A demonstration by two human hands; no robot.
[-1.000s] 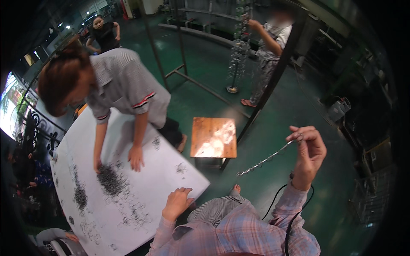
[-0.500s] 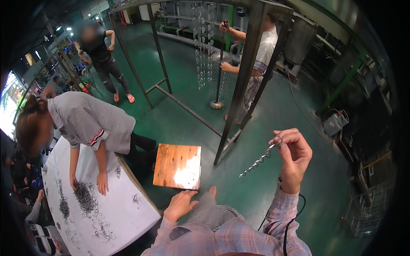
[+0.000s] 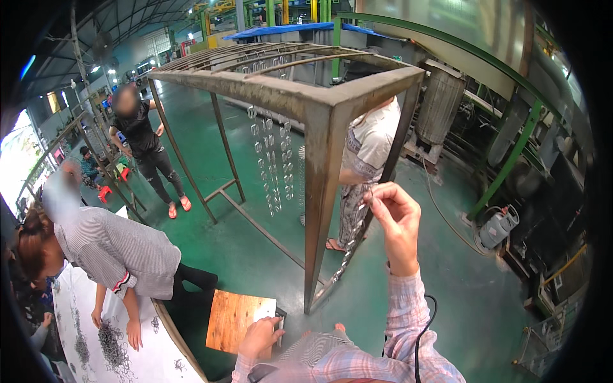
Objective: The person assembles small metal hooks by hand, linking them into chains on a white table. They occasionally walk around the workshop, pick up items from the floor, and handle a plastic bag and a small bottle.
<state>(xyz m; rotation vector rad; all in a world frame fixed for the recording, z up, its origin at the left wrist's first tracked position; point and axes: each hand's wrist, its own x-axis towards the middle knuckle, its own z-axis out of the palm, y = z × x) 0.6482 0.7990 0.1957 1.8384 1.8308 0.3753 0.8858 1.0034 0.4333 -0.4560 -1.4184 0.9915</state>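
Right grip [image 3: 369, 199] pinches metal strand [image 3: 347, 254]; left grip [image 3: 260, 337], loose, near stool [image 3: 231, 319]; gas cylinder [image 3: 500, 227], contents hidden.

The right hand [image 3: 398, 222] is raised, between three and four o'clock from the centre of view, thumb [image 3: 382, 216] and fingertips brought together in a pinch that points toward eleven o'clock. Its wrist [image 3: 403, 269] sits below it, and the right forearm [image 3: 407, 313] climbs steeply from five o'clock. The left hand [image 3: 257, 339] is lower, between six and seven o'clock, back upward, its fingers spread loosely, slightly bent and aimed at about one to two o'clock. Only a short stretch of the left forearm [image 3: 243, 368] shows beneath.
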